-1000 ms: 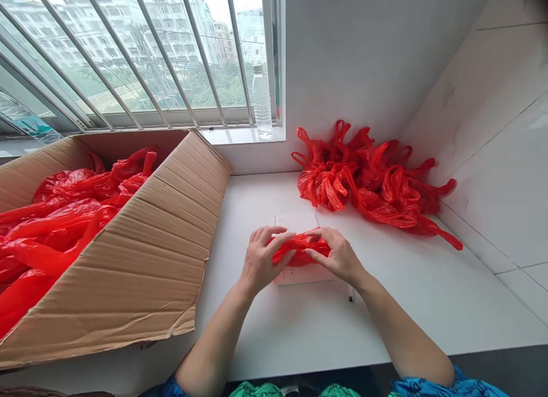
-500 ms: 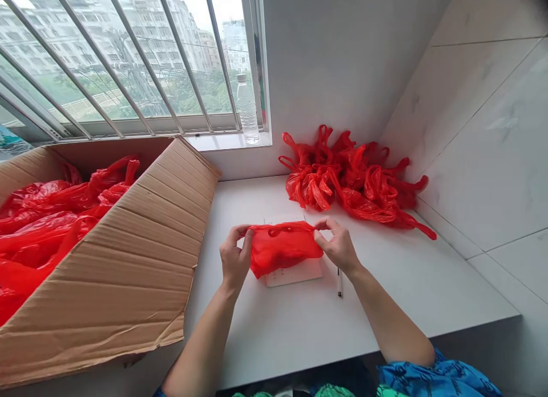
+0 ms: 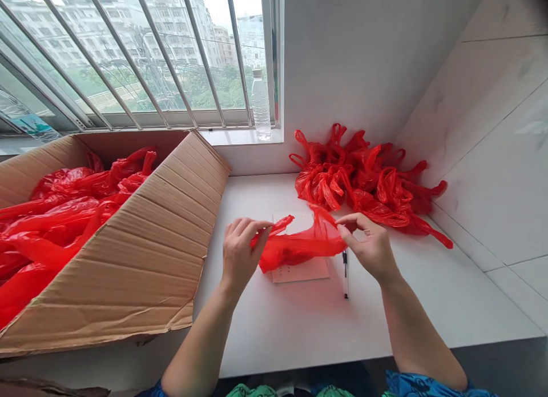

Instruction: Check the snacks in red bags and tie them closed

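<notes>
A red plastic bag is stretched between my two hands above the white table. My left hand pinches the bag's left handle, and my right hand pinches its upper right part. Between them the two handles stand apart, with the top edge dipping in the middle. Something darker shows faintly inside the bag, too unclear to name. Partly beneath the bag lies a paper notebook with small writing on it. A pen rests on the table just right of the notebook.
On the left stands a large open cardboard box full of red bags. Knotted red bags are heaped against the wall at the table's back right. A clear bottle stands on the sill of the barred window; another bottle lies further left.
The bag's top edge was held straight and closed; now its handles are pulled apart and raised. My right hand has moved right, away from my left. The whole view has shifted slightly.
</notes>
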The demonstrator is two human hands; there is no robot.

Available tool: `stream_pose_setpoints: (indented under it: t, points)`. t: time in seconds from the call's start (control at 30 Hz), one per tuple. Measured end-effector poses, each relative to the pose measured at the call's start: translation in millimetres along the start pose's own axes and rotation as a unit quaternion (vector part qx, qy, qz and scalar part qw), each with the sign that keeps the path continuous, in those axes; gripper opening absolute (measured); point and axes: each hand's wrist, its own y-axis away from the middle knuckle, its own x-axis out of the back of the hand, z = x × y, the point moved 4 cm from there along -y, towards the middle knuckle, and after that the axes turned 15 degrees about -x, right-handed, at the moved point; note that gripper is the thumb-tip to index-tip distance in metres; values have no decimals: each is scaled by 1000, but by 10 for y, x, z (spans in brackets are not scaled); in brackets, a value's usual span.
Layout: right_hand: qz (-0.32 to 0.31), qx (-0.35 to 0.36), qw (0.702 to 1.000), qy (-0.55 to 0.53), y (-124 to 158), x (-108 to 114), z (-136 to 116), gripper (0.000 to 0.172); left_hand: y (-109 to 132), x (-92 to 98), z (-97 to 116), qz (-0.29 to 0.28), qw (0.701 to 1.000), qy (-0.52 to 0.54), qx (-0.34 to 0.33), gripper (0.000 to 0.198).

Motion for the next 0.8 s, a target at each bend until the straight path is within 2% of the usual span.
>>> stream_pose_setpoints:
  t: [0.1,0.17,0.2,0.23,0.27,0.33,0.4,0.47,0.53,0.57,0.63,0.73,0.8]
  points:
    - [138,21,990,5,47,238,22,15,105,128,-152,102,983,95,118,15]
    - [208,93,973,32,172,300,-117,17,147,150,-163,136,953,199,181,20]
    - [221,147,963,42,256,284,-232,19,146,146,-132,140,940,243,195,23]
    - [210,204,955,46,341,234,-360,22,133,140,-83,141,931,274,194,24]
    - [172,255,950,48,417,150,-486,25,113,134,-25,141,927,295,183,23]
    - [39,302,950,65,503,-92,-670,24,76,119,84,139,923,327,145,20]
    - [-56,272,954,116,492,-331,-708,17,69,97,150,125,913,373,112,20]
    - [-107,228,947,201,426,-519,-620,30,90,91,157,103,897,417,103,22]
    - [-125,198,927,293,355,-626,-466,37,106,125,133,71,897,423,105,24]
    - [-124,187,918,326,326,-645,-389,31,97,159,130,46,907,408,96,27]
    - [-122,159,913,354,290,-639,-254,11,46,212,170,-49,934,351,56,35]
    - [-167,110,923,328,292,-613,-130,64,-37,198,300,-220,952,214,-10,39]
    - [-191,101,929,299,300,-606,-118,76,-56,117,392,-277,951,126,-46,38]
